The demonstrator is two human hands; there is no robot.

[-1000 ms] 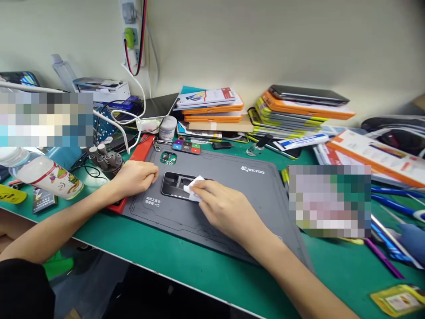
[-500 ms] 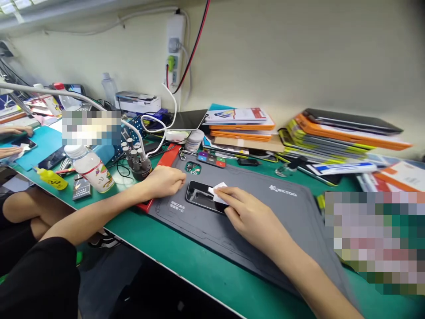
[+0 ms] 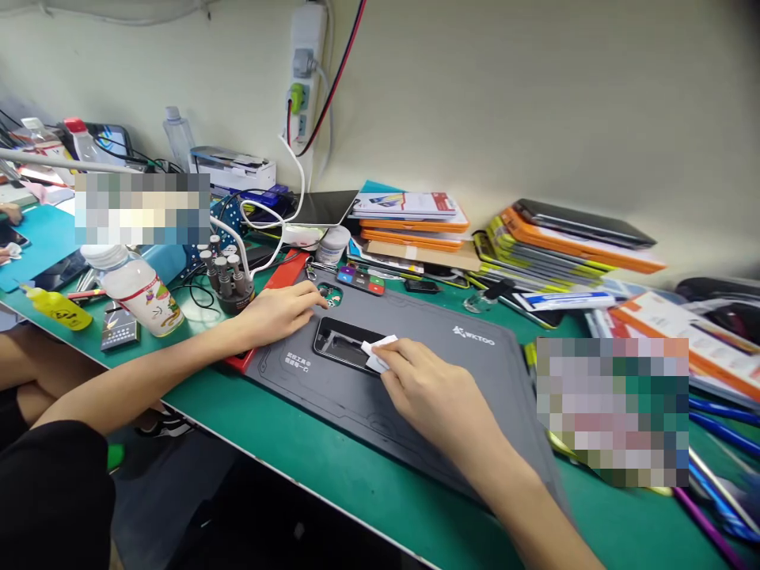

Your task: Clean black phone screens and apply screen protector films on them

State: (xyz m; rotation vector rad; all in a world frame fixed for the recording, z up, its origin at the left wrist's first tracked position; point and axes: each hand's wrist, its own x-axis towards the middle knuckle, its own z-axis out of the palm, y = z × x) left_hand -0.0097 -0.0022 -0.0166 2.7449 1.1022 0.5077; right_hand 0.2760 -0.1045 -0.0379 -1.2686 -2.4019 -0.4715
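A phone (image 3: 341, 345) with a dark, glossy screen lies flat on a grey work mat (image 3: 469, 388). My right hand (image 3: 436, 388) pinches a folded white wipe (image 3: 378, 355) against the right part of the screen, hiding that end of the phone. To the phone's left, my left hand (image 3: 285, 313) rests on the mat near a recess of small metal parts (image 3: 332, 296). Its fingers are partly uncurled, with nothing visible in them.
A screwdriver stand (image 3: 229, 285), a milky bottle (image 3: 142, 293) and a yellow squeeze bottle (image 3: 58, 309) stand left. Behind are orange-edged stacks (image 3: 416, 229) and a dark-topped pile (image 3: 564, 237). Another person's hand (image 3: 9, 252) shows at far left. Blue tools (image 3: 721, 423) lie right.
My left hand has loosened from a fist and its fingers reach further out. The wipe has moved slightly towards the phone's near edge. The camera view has shifted to the right.
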